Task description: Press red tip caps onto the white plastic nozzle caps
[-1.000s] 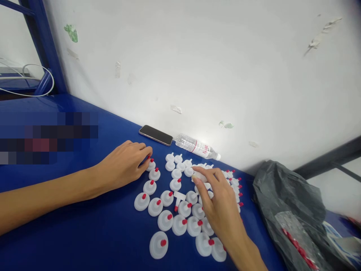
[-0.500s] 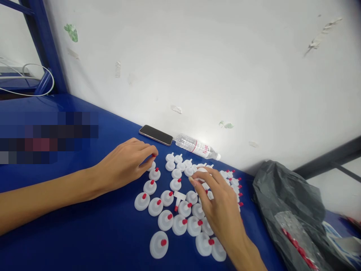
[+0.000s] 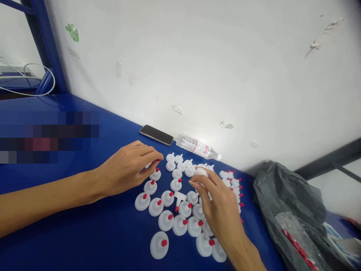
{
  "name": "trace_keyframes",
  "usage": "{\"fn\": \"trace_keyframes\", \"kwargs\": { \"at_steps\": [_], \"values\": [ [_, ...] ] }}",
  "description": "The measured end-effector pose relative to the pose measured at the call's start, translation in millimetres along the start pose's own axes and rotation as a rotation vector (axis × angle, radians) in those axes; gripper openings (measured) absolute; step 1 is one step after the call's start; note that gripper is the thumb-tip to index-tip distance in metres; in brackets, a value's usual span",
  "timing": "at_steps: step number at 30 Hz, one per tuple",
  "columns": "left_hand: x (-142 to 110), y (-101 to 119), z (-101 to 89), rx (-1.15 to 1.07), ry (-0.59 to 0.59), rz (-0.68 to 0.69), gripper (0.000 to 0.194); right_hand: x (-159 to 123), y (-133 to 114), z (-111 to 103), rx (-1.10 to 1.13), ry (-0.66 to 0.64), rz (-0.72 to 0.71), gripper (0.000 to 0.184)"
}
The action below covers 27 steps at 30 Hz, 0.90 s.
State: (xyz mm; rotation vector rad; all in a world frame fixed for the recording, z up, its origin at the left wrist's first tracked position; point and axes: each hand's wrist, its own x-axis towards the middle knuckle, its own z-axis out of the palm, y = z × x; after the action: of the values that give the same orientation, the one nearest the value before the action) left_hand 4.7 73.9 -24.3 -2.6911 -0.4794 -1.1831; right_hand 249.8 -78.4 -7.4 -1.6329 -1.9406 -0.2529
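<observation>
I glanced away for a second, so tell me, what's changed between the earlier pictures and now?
The left hand moved rightward, toward the right hand, with a red cap at its fingertips. The right hand keeps hold of a white piece, now turned slightly. The phone, bottle and dark bag stayed put.

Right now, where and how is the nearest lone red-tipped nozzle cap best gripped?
Likely pinch the red-tipped nozzle cap by opposite base edges, from the left: it sits flat, spout up, with neighbouring caps beyond and to the right.
</observation>
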Motion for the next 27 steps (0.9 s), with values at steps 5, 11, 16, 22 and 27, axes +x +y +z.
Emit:
{"fn": "trace_keyframes", "kwargs": {
  "at_steps": [5,11,16,22,27],
  "values": [
    [-1.4,0.5,1.5,-0.013,-0.009,-0.014,0.019,-1.1,1.6,0.5,0.040,0.007,0.036,0.020],
    [-0.9,-0.3,1.9,-0.011,0.000,0.009,0.018,-1.8,2.2,0.7,0.104,0.033,0.041,0.014],
    [-2.0,-1.2,1.8,-0.009,-0.012,-0.002,0.018,-1.3,-1.0,-2.0,0.090,0.048,0.027,0.017],
    [-1.2,0.0,1.2,-0.018,-0.040,-0.046,0.023,1.1,-2.7,-2.4,0.060,0.095,0.015,0.024],
    [-0.9,0.1,2.1,-0.013,-0.013,-0.020,0.021,2.1,-4.4,-4.2,0.088,0.148,-0.014,0.026]
  ]
}}
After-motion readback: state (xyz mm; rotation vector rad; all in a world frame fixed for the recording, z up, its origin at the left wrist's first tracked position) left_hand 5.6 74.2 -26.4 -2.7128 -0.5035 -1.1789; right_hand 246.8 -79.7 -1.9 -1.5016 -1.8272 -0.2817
